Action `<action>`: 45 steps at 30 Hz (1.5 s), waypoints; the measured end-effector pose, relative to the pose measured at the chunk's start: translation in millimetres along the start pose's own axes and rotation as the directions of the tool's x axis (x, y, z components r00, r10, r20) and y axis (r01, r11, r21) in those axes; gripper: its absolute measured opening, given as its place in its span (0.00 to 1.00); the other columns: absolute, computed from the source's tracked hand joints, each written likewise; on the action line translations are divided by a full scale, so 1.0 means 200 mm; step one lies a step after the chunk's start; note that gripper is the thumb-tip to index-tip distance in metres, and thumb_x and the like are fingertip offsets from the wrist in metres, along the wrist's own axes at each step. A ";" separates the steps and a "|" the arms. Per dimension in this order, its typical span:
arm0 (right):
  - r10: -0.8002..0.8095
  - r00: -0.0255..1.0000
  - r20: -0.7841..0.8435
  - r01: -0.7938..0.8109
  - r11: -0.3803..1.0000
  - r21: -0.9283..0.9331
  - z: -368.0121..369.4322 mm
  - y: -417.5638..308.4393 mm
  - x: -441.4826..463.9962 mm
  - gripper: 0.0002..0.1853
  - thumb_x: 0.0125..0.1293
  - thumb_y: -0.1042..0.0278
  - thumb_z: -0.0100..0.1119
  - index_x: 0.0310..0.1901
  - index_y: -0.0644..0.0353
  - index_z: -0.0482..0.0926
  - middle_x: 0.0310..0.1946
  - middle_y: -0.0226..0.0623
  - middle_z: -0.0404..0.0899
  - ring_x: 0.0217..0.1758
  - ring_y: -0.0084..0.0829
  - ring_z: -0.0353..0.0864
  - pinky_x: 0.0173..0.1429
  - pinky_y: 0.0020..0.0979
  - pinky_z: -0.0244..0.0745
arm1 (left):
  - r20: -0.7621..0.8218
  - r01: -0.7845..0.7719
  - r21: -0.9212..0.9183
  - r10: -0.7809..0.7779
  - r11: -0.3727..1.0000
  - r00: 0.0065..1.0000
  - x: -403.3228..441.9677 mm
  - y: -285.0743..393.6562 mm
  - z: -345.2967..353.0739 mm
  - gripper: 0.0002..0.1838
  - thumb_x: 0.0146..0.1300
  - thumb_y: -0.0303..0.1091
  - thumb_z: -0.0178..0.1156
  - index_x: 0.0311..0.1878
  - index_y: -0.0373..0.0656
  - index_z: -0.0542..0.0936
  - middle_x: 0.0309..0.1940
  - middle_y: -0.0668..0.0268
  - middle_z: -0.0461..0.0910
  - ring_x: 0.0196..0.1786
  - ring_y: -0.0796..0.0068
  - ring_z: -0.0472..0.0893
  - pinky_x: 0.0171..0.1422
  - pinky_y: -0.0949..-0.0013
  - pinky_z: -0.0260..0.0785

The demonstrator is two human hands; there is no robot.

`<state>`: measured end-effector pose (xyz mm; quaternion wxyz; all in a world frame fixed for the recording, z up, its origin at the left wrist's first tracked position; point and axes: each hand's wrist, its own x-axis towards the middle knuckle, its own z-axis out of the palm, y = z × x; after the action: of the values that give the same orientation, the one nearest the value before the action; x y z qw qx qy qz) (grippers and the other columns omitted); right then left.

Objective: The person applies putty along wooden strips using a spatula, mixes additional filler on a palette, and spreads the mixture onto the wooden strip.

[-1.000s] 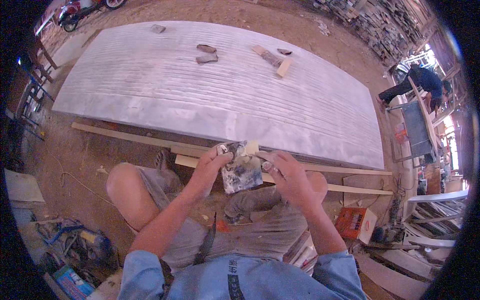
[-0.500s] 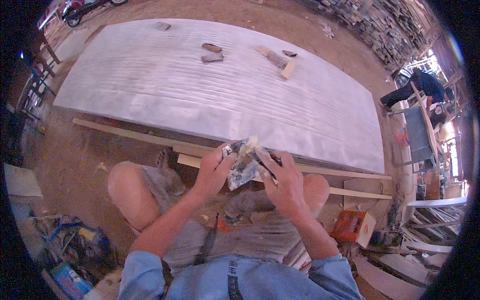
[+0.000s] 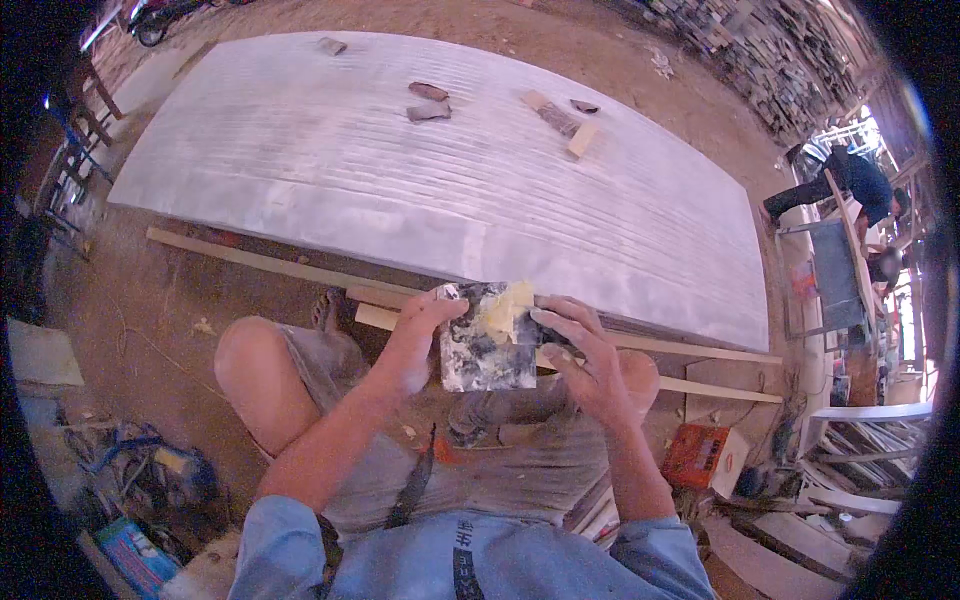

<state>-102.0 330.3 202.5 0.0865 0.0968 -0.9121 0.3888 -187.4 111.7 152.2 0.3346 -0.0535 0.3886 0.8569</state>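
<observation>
My left hand (image 3: 418, 335) is closed on the left edge of a flat, squarish plate (image 3: 487, 368) smeared with black and white residue. A lump of pale yellow paste (image 3: 508, 312) lies on its upper right part. At the plate's right side, the fingers of my right hand (image 3: 583, 350) are curled around something thin and dark, mostly hidden by them. Both hands are above my lap, just short of the near edge of a large whitish panel (image 3: 400, 190) with streaks across it.
On the panel lie a block with a pale wooden end (image 3: 582, 140), crumpled brown pieces (image 3: 430, 110) and a small grey block (image 3: 332, 46). Wooden strips (image 3: 270, 262) run below its near edge. An orange crate (image 3: 695, 455) stands at right. Another person (image 3: 860, 185) bends beyond.
The plate has turned from a tilted angle to face me more squarely, showing more of the yellow paste. My right hand has moved slightly right and lower.
</observation>
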 end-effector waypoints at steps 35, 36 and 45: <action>0.174 0.985 -0.005 -0.158 0.881 -0.445 -0.06 -0.16 -0.11 0.20 0.62 0.70 0.62 0.57 0.48 0.83 0.54 0.41 0.79 0.55 0.43 0.79 0.56 0.41 0.75 | -0.033 -0.102 0.278 0.115 0.955 0.993 0.02 -0.10 -0.08 0.11 0.68 0.30 0.54 0.50 0.37 0.80 0.38 0.70 0.83 0.39 0.82 0.81 0.46 0.72 0.74; 0.128 0.987 -0.096 -0.153 0.928 -0.340 0.00 -0.14 -0.13 0.19 0.63 0.68 0.63 0.57 0.48 0.83 0.53 0.41 0.79 0.53 0.43 0.80 0.52 0.40 0.77 | -0.026 -0.103 0.281 0.115 0.954 0.993 0.01 -0.10 -0.07 0.11 0.68 0.30 0.54 0.50 0.37 0.80 0.38 0.70 0.83 0.39 0.82 0.81 0.46 0.72 0.74; 0.307 0.930 -0.203 -0.340 0.928 -0.155 0.16 -0.20 -0.11 0.17 0.68 0.59 0.59 0.56 0.52 0.82 0.49 0.46 0.79 0.48 0.51 0.82 0.54 0.45 0.77 | 0.012 -0.363 0.623 0.456 0.693 0.890 -0.03 -0.15 -0.05 0.19 0.71 0.33 0.54 0.60 0.32 0.77 0.42 0.66 0.85 0.43 0.81 0.80 0.49 0.72 0.73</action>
<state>-74.5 282.0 202.3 0.1096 -0.0983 -0.9368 0.3173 -166.5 115.2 128.5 0.1050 0.0839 0.6686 0.7314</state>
